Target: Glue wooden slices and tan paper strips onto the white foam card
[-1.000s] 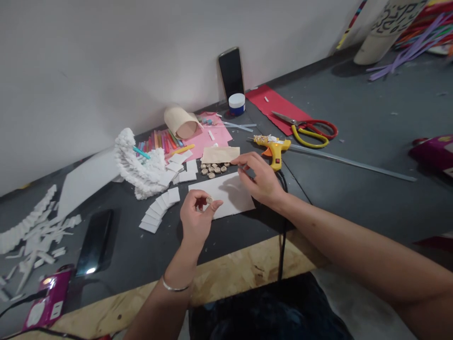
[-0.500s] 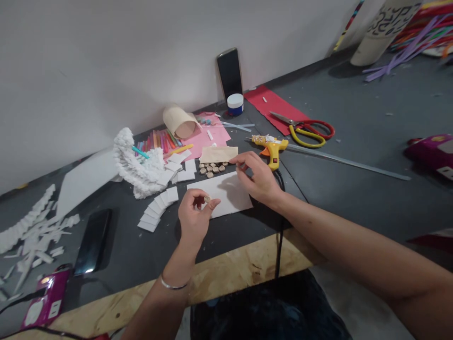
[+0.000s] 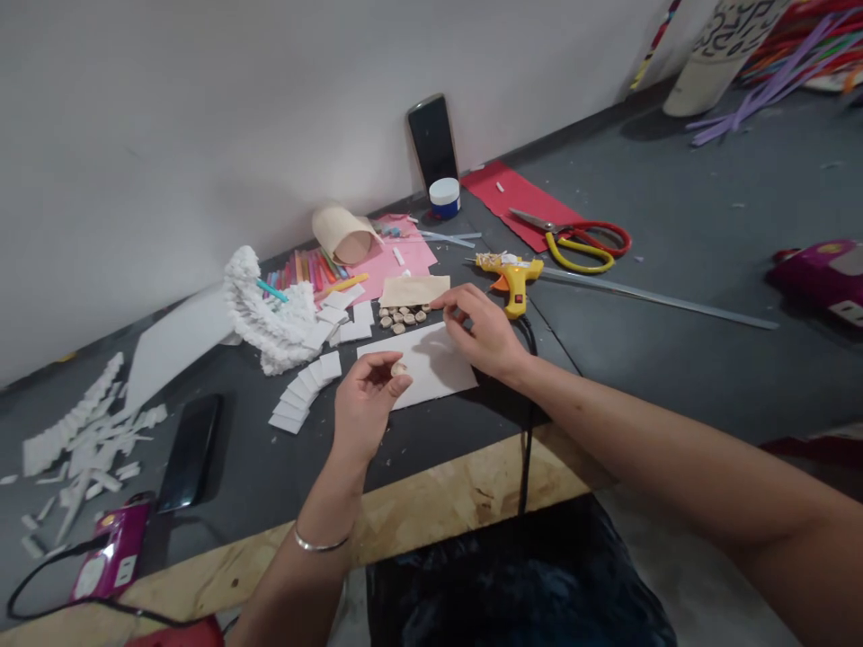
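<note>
Over the left part of a white card sheet point(image 3: 438, 359), my left hand point(image 3: 364, 404) pinches a small round tan disc point(image 3: 399, 369) between thumb and fingertips. My right hand point(image 3: 484, 334) hovers above the sheet's right side, fingers loosely bent and apart, with nothing visible in them. Its fingertips are beside a pile of similar discs point(image 3: 403, 317), which lies just beyond the sheet. Behind that pile is a folded beige strip point(image 3: 414, 289). A yellow glue gun point(image 3: 516, 283) rests right of my right hand, its cord running down over the table edge.
White square cards point(image 3: 306, 391) fan out left of the sheet, near a fluffy white curved piece point(image 3: 270, 314). Scissors point(image 3: 580, 244) lie partly on red paper point(image 3: 512, 202). A phone point(image 3: 192, 454), white scraps point(image 3: 94, 449) and a purple power box point(image 3: 114, 548) occupy the left.
The disc in my left hand has turned, and its face shows differently. Both hands stay in nearly the same place over the sheet. The view has shifted slightly.
</note>
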Available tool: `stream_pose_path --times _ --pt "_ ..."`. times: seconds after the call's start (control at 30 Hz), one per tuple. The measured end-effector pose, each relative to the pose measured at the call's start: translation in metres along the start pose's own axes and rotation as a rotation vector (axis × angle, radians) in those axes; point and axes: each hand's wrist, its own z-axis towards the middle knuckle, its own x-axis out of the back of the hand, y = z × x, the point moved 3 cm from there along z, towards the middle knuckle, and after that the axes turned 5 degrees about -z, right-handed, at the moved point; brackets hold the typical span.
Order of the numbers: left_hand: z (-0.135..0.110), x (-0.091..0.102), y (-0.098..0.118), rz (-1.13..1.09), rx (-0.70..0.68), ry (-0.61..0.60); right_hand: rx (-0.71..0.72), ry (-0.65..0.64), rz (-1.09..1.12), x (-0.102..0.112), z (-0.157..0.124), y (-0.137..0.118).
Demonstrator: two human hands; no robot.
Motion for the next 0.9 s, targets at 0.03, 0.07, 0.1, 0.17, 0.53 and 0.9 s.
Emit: stream_pose_path --times 0.03,0.07,0.1,0.17,0.53,0.9 --pt "-0.003 0.002 0.002 0.0 0.004 -0.016 -0.001 0.0 -0.002 0.0 0.0 0.0" --pt "-0.007 0.006 0.004 0.014 0.01 -0.035 -0.002 -0.001 -0.004 0.0 0.0 0.001" --pt "-0.012 0.01 0.006 0.047 0.021 -0.06 -0.003 -0.001 -0.004 0.0 0.0 0.002" --pt "-0.024 0.022 0.012 0.188 0.065 -0.135 -0.006 0.002 0.003 0.0 -0.002 0.004" --pt "-0.05 0.082 0.029 1.211 0.041 -0.612 -0.014 0.013 -0.017 0.0 -0.013 0.009" --pt "-0.063 0.077 0.025 1.255 -0.016 -0.52 -0.002 0.042 -0.034 0.004 -0.01 0.008"
